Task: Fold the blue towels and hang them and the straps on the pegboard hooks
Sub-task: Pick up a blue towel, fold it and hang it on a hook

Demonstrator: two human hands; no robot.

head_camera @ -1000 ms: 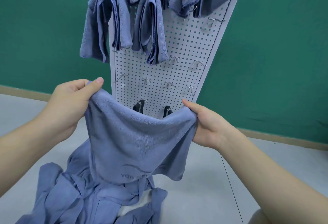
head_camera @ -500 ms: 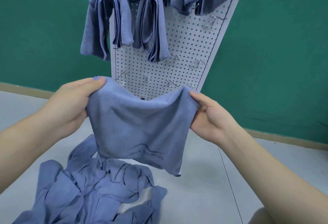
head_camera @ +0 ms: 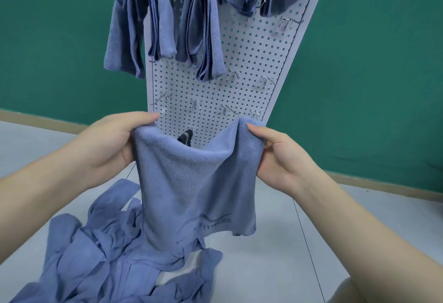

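Hanging lower than half a second ago, the towel [head_camera: 196, 182] sags between the left hand [head_camera: 112, 144] and right hand [head_camera: 280, 158], each pinching a top corner (fold not begun), above the pile [head_camera: 100, 259] before the pegboard [head_camera: 239, 63].

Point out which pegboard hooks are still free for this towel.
Free: the bare hooks below the folded towels, down to the row just above the held towel, plus one at the right edge. Crowded: the top, draped with towels. A dark strap takes a hook lower down.
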